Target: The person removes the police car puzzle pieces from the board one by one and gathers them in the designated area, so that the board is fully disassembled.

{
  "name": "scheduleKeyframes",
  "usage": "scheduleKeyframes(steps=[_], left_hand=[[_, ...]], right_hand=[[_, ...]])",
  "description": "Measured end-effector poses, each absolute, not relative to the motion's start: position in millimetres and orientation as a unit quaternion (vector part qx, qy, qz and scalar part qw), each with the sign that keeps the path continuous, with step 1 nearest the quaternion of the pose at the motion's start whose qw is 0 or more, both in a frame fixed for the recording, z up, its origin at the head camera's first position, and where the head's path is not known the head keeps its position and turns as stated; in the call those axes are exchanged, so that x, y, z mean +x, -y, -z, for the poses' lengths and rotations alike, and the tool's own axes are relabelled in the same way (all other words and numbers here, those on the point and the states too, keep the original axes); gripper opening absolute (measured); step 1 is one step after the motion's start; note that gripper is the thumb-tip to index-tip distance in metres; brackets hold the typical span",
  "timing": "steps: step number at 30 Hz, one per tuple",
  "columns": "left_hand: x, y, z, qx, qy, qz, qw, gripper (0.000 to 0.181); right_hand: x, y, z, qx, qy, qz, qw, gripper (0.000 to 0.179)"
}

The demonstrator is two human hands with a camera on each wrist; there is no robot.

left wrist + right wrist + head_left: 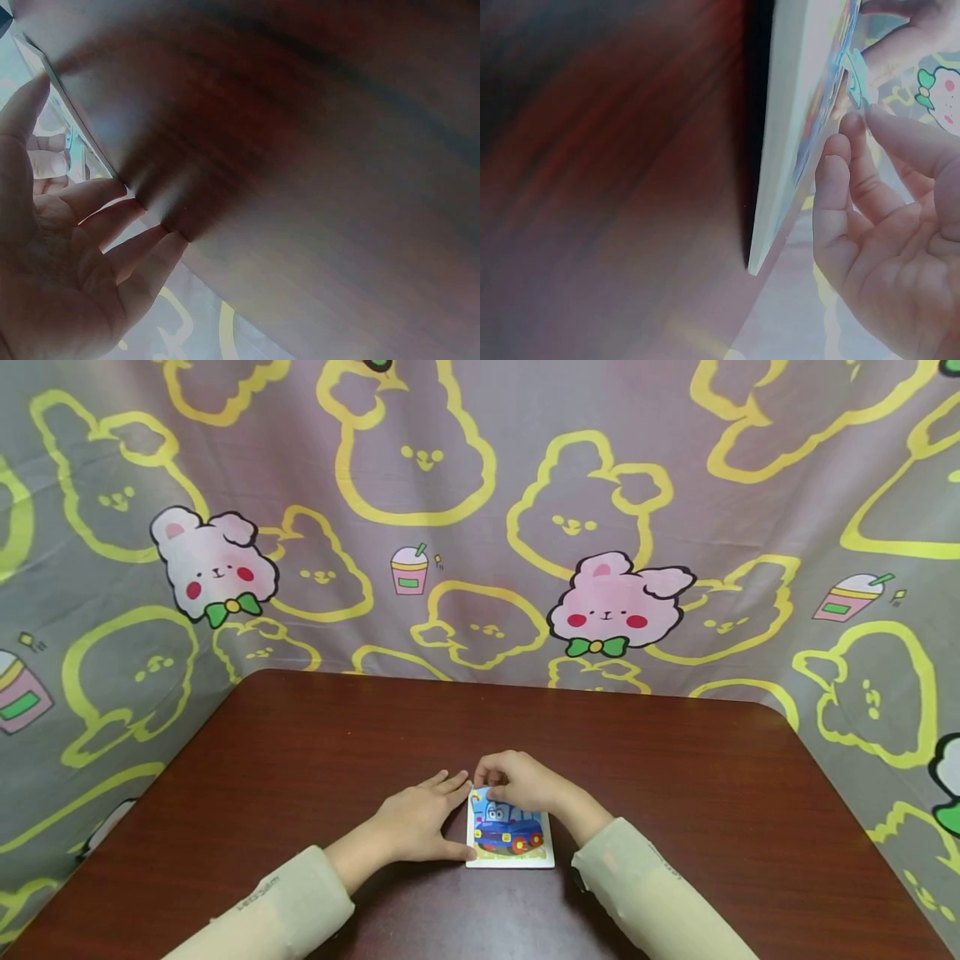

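Note:
A small white-framed jigsaw puzzle [504, 843] with a picture of a blue cartoon vehicle lies flat on the table. My left hand [416, 823] rests along its left side, fingers spread and fairly straight, the thumb touching the lower left edge. Over the puzzle's upper part is my right hand [525, 781]. Between its thumb and forefinger it pinches a light blue puzzle piece [857, 77], which stands tilted at the picture's upper left. The right hand hides the puzzle's top right part. In the left wrist view, the puzzle's white edge [88, 141] runs past the left fingertips.
The brown wooden table [315, 735] stretches out around the puzzle on all sides. A grey-pink curtain [480, 527] printed with rabbits and cups hangs behind the table and along both sides.

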State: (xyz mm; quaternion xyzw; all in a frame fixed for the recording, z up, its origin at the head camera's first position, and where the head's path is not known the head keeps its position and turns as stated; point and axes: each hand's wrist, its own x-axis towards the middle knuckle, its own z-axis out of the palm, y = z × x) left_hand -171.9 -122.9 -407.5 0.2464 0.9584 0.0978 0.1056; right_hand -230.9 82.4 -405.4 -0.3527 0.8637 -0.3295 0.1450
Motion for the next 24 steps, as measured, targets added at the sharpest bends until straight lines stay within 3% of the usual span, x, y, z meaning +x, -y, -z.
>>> scheduleKeyframes(steps=[24], left_hand=[[-172, 122, 408, 0.245, -0.958, -0.107, 0.107, 0.098]], right_hand=[[-226, -107, 400, -0.313, -0.860, 0.373, 0.151, 0.006]])
